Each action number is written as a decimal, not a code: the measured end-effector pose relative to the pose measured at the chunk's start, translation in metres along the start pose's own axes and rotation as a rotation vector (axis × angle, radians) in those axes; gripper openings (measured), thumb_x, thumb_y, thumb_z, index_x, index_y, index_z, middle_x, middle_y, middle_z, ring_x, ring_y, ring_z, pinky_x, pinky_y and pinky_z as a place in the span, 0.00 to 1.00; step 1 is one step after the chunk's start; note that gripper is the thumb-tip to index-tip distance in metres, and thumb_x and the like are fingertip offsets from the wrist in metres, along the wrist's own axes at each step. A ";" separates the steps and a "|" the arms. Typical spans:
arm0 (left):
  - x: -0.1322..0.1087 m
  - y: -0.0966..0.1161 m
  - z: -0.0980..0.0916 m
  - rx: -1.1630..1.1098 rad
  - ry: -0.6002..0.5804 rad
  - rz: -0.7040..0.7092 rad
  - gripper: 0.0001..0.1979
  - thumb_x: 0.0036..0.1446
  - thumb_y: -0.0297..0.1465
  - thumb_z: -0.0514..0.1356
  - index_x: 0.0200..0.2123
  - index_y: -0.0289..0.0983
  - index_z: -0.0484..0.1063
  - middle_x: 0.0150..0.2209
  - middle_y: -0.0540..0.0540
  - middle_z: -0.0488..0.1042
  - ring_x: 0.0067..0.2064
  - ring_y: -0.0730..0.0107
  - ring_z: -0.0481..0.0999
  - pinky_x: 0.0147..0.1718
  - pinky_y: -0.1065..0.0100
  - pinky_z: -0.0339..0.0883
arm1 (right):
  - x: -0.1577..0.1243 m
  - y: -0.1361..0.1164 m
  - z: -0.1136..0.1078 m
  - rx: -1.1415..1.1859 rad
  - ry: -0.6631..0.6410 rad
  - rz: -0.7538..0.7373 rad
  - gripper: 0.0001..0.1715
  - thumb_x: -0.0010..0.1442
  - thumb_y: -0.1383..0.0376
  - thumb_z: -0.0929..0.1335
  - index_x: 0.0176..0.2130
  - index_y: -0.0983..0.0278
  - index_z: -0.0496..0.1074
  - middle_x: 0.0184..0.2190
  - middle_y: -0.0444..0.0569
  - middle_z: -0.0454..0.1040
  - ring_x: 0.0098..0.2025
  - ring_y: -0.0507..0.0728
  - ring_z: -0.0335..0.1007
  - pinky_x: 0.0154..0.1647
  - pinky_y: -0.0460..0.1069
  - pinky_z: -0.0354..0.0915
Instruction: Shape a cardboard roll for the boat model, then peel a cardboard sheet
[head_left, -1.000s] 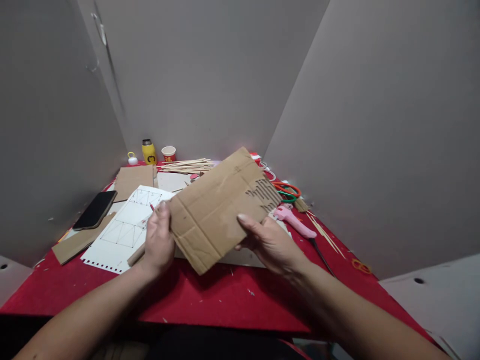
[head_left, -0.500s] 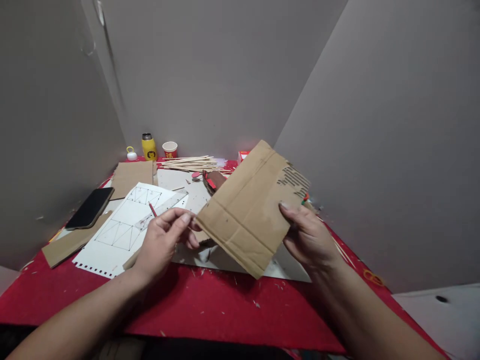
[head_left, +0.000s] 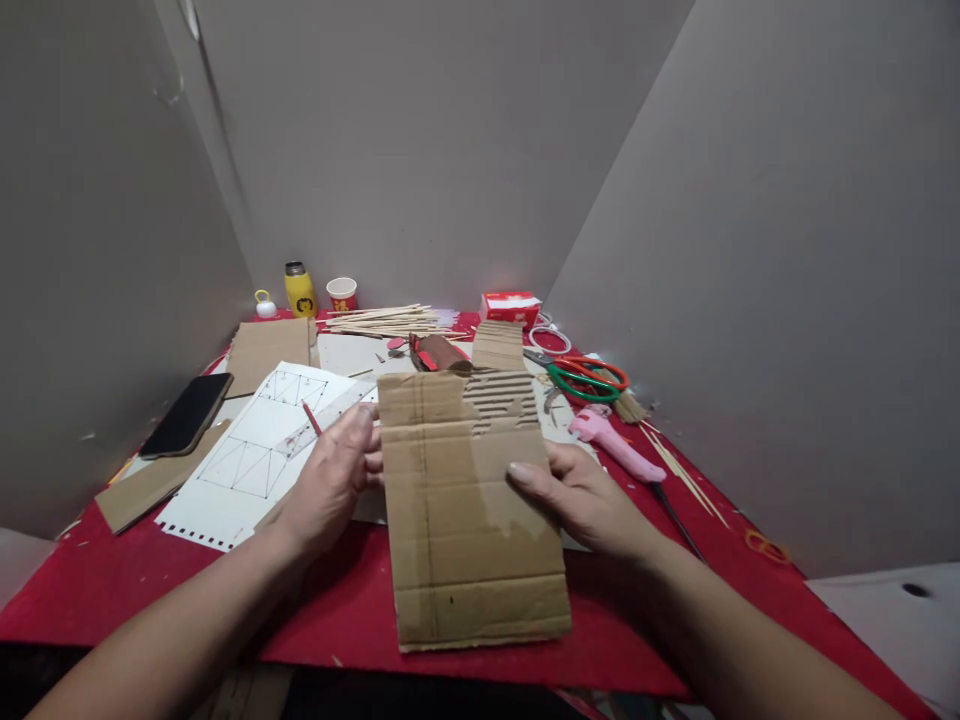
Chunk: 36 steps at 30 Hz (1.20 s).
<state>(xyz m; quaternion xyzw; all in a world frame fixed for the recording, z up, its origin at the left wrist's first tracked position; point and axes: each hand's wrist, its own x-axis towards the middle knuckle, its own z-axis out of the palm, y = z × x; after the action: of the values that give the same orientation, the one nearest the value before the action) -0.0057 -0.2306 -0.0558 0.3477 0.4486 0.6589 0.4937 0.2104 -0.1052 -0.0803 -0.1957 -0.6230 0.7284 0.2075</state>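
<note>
A rectangular piece of corrugated cardboard (head_left: 450,500) is held up in front of me, its top right part torn down to the bare ridges. A pencil-like line runs down near its left side. My right hand (head_left: 585,495) grips the right edge, thumb on the front face and fingers behind. At the left edge is my left hand (head_left: 330,490), fingers curled against the edge and their tips partly hidden behind the board. Beside that hand lie a sheet of paper with drawn truss shapes (head_left: 240,465), a clear ruler (head_left: 300,437) and a red pencil (head_left: 311,419).
Thin wooden sticks (head_left: 390,321), a yellow bottle (head_left: 301,292) and a paper cup (head_left: 342,294) stand or lie at the back. Scissors (head_left: 585,380) and a pink glue gun (head_left: 619,445) are on the right. A phone (head_left: 186,415) rests on the left.
The cardboard has turned from slanted to nearly upright and moved down and left, uncovering the scissors and glue gun. My right hand has shifted left and slightly lower with it.
</note>
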 end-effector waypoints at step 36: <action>-0.008 -0.019 0.012 0.080 -0.095 -0.288 0.23 0.56 0.35 0.64 0.55 0.39 0.71 0.50 0.41 0.77 0.50 0.56 0.76 0.53 0.57 0.66 | 0.000 -0.012 0.010 -0.098 0.195 0.017 0.27 0.57 0.47 0.68 0.22 0.65 0.63 0.13 0.38 0.63 0.12 0.44 0.51 0.12 0.40 0.47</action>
<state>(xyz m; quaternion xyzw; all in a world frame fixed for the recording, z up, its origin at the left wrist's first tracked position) 0.0139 -0.2333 -0.0696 0.3301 0.4958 0.5457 0.5894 0.2056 -0.1114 -0.0675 -0.2807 -0.6329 0.6764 0.2511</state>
